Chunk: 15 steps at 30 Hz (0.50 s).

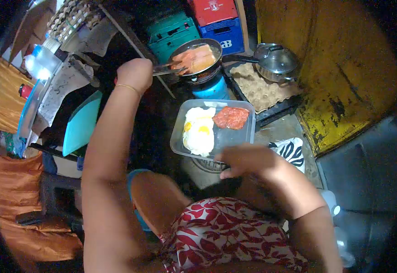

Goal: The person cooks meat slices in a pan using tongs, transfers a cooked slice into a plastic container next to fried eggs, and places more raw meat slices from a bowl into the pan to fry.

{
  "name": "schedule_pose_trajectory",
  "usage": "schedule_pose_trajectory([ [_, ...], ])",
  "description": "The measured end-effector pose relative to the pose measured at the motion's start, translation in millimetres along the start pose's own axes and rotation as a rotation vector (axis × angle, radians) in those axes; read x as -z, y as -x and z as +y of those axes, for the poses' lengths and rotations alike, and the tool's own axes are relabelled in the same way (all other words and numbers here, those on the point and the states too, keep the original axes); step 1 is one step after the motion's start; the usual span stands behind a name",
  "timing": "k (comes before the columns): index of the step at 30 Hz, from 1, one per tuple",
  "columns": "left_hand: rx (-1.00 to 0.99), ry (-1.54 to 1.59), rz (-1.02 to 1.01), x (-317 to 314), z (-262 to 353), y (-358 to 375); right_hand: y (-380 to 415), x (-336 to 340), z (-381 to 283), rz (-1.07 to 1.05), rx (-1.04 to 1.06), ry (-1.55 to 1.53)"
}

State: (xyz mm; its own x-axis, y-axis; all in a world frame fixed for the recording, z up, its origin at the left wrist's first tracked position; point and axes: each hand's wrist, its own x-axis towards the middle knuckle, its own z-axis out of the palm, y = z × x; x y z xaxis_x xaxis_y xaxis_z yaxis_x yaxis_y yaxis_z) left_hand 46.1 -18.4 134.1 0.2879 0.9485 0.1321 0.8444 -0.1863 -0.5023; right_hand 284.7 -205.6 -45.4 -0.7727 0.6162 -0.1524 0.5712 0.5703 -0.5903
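My left hand [134, 77] is closed around the handle end of metal tongs [162, 70]. The tongs reach into a black frying pan [220, 51], touching or very near the orange-pink slices [201, 59] in it. Below the pan sits a clear plastic container [252, 132] with fried eggs [199, 136] at its left and a red meat patty [231, 118] at its upper right. My right hand [241, 160], somewhat blurred, is beside the container's lower right edge. Its thumb and fingers are apart, and nothing shows between them.
The pan rests on a burner over a blue canister [211, 88]. A lidded pot [277, 63] and an egg tray [257, 88] are to the right. Green [173, 34] and blue [223, 38] crates stand behind. A yellow panel [339, 68] bounds the right.
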Motion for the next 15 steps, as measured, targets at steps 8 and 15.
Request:
schedule_pose_trajectory([
  [8, -0.091, 0.086, 0.172, -24.6, -32.9, -17.4, 1.1, 6.5, -24.9, -0.148, -0.366, -0.055],
  [15, -0.074, 0.123, 0.245, -78.3, -52.5, -22.6, 16.4, -11.2, -21.9, -0.234, -0.539, -0.259],
])
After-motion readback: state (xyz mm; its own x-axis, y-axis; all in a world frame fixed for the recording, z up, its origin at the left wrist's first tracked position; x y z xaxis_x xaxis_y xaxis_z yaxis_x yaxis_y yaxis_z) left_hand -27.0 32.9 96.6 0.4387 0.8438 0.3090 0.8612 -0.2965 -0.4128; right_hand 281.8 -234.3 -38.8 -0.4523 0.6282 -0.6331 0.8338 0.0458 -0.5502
